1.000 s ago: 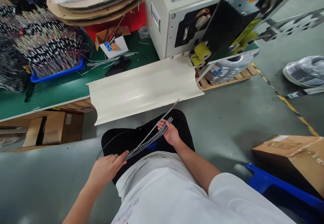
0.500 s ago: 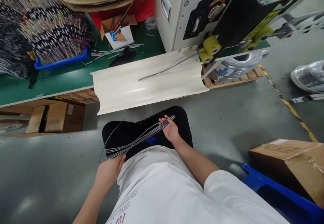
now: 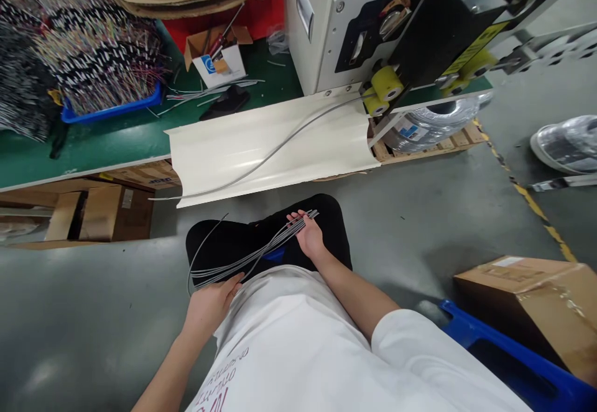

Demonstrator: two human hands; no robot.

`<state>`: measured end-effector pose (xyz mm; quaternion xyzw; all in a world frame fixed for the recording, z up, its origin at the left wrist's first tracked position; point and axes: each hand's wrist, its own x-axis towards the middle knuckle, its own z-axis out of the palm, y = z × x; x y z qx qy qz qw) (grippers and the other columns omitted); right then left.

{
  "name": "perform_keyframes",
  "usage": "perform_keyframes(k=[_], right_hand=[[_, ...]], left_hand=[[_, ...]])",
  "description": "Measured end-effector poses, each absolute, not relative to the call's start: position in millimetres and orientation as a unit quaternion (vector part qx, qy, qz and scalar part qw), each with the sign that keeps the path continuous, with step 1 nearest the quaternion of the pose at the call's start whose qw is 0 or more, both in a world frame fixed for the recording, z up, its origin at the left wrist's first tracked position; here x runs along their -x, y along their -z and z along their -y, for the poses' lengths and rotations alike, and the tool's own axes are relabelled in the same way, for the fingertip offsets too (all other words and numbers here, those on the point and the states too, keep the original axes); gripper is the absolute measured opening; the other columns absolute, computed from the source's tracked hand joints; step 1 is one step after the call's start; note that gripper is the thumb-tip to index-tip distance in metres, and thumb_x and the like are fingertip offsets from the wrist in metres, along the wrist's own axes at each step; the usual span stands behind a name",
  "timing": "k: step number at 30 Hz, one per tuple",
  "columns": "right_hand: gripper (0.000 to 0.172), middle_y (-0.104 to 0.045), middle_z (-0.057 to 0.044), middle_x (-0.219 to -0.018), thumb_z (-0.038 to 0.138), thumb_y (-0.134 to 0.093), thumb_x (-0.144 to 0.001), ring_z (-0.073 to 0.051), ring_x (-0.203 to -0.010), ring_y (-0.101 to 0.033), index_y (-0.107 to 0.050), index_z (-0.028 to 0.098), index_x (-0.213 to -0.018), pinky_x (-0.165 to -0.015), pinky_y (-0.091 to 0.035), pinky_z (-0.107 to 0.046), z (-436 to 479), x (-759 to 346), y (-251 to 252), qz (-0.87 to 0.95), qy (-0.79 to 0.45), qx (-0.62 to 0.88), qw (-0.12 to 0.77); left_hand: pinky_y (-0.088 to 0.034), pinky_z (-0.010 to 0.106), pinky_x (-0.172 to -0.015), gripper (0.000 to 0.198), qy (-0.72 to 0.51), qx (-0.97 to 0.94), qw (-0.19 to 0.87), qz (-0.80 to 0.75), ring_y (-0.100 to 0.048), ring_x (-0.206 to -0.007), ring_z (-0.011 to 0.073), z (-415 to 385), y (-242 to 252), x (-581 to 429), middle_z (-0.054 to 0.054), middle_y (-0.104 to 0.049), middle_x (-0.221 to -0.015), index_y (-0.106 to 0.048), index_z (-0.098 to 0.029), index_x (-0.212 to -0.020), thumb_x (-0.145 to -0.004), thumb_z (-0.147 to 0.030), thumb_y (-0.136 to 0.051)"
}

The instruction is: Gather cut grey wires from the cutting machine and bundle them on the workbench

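Observation:
A loose bundle of grey cables [image 3: 261, 254] lies across my lap, its right end sloping up. My right hand [image 3: 308, 233] is closed around the bundle near that end, with the cut tips just past the fingers. At the other end my left hand [image 3: 214, 300] grips the cables, thumb on top; part of its fingers is hidden. One strand curls up away from the bundle by the left knee. Beyond my knees, a single grey cable [image 3: 280, 146] runs from yellow rollers [image 3: 383, 91] across a cream curved tray [image 3: 209, 145] and hangs past its left end.
The cable machine [image 3: 321, 20] stands on a green bench [image 3: 112, 145]. To the left, a blue bin [image 3: 112, 109] holds many cut wires. A small box [image 3: 219, 64] with tools sits behind the tray. Cardboard [image 3: 527, 281] and a blue container [image 3: 508, 350] are at lower right.
The cable on the tray has grown longer from the rollers leftward, now beyond the tray's left end. My left hand has slid slightly right along the bundle.

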<state>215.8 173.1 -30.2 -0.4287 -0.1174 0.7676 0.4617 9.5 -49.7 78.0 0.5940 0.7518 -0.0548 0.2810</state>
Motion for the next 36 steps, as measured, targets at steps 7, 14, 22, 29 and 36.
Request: perform_keyframes(k=[7,14,22,29,36], right_hand=[[0.008,-0.055,0.003,-0.065,0.028,-0.066,-0.085,-0.015,-0.061,-0.055,-0.06,0.023,-0.086,-0.064,-0.052,-0.033,-174,-211,35,0.12,-0.734,0.455,0.489],[0.008,-0.049,0.004,-0.062,0.03,-0.063,-0.087,-0.012,-0.054,-0.045,-0.059,0.023,-0.084,-0.053,-0.041,-0.029,-178,-215,35,0.094,-0.749,0.415,0.507],[0.02,-0.059,0.001,-0.067,0.042,-0.068,-0.086,-0.02,-0.077,-0.066,-0.058,0.024,-0.083,-0.073,-0.053,-0.037,-181,-218,35,0.091,-0.755,0.412,0.501],[0.022,-0.058,0.003,-0.067,0.04,-0.075,-0.081,-0.018,-0.072,-0.065,-0.06,0.024,-0.084,-0.085,-0.054,-0.042,-179,-217,31,0.099,-0.771,0.382,0.5],[0.021,-0.058,0.002,-0.061,0.038,-0.072,-0.08,-0.016,-0.06,-0.06,-0.062,0.02,-0.08,-0.078,-0.054,-0.038,-179,-219,35,0.105,-0.805,0.381,0.443]], left_hand=[[-0.042,0.03,-0.061,0.049,0.057,-0.59,0.258,-0.763,-0.069,-0.088,0.0244,57,-77,9,0.005,-0.074,-0.105,-0.05,-0.034,-0.142,-0.101,-0.049,-0.028],[-0.043,0.03,-0.058,0.051,0.132,-0.463,0.313,-0.819,-0.069,-0.083,0.0254,89,-73,88,0.011,-0.072,-0.098,-0.049,-0.02,-0.135,-0.095,-0.045,-0.029],[-0.051,0.037,-0.078,0.062,0.107,-0.521,0.285,-0.798,-0.068,-0.099,0.0302,84,-34,116,0.013,-0.069,-0.105,-0.046,-0.018,-0.142,-0.092,-0.052,-0.033],[-0.054,0.034,-0.09,0.044,-0.05,-0.732,0.211,-0.646,-0.064,-0.113,0.024,-10,-77,55,0.005,-0.068,-0.123,-0.054,-0.033,-0.138,-0.097,-0.04,-0.04],[-0.042,0.046,-0.102,0.048,-0.226,-0.743,-0.194,-0.6,-0.056,-0.122,0.0314,-146,-163,-6,0.013,-0.061,-0.133,-0.051,-0.025,-0.14,-0.095,-0.038,-0.054]])
